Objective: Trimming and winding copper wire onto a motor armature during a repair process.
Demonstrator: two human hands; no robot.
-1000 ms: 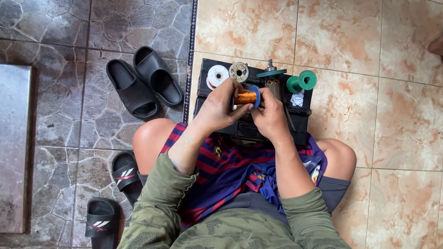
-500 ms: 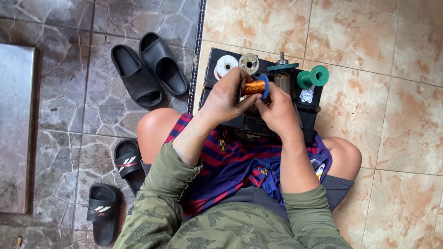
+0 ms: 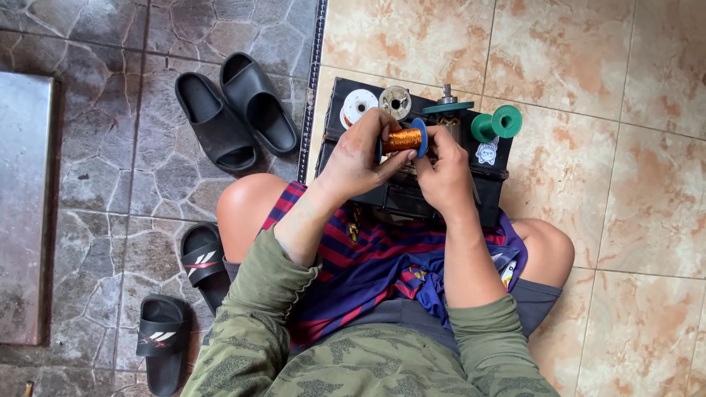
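Note:
My left hand [image 3: 359, 153] grips a blue spool wound with copper-coloured wire [image 3: 403, 140], held sideways above a black box [image 3: 412, 192] that rests between my knees. My right hand [image 3: 444, 167] touches the spool's right end with its fingertips; what it pinches there is too small to see. On the box's far edge sit a white spool [image 3: 358, 105], a grey metal spool [image 3: 396, 101], a teal disc on a spindle [image 3: 448, 107] and a green spool [image 3: 497, 123].
Two black slides [image 3: 235, 110] lie on the dark stone floor to the left. Another pair of black sandals [image 3: 180, 294] lies by my left leg. A grey metal plate [image 3: 26, 206] borders the far left. Beige tiles cover the floor at right.
Both hands have lifted the copper spool slightly and my view has shifted, so the box and hands sit a little further right and lower.

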